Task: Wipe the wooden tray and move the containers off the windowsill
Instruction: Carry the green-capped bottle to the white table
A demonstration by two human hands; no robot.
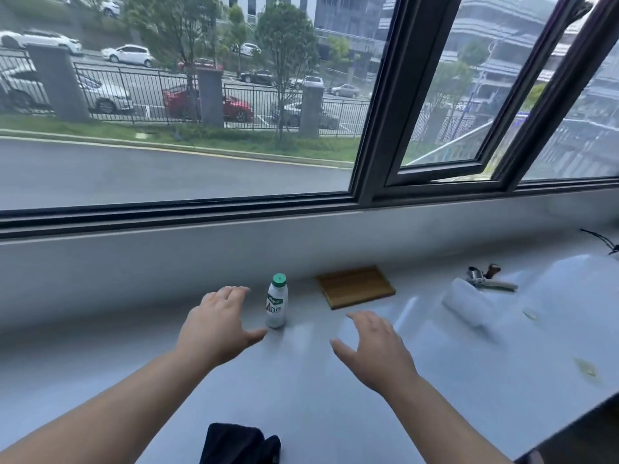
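Note:
A small white bottle (277,304) with a green cap stands upright on the pale windowsill (301,380). To its right, against the back wall, lies the flat wooden tray (356,287). My left hand (217,326) hovers open just left of the bottle, thumb close to its base, not touching it. My right hand (375,346) is open with spread fingers, below the tray and right of the bottle, holding nothing. A dark cloth (239,445) lies at the near edge between my forearms.
A white translucent container (469,304) lies on its side to the right, blurred. Behind it rests a metal tool with a brown handle (485,282). Stains (586,368) mark the sill at right. The window frame (378,135) runs along the back.

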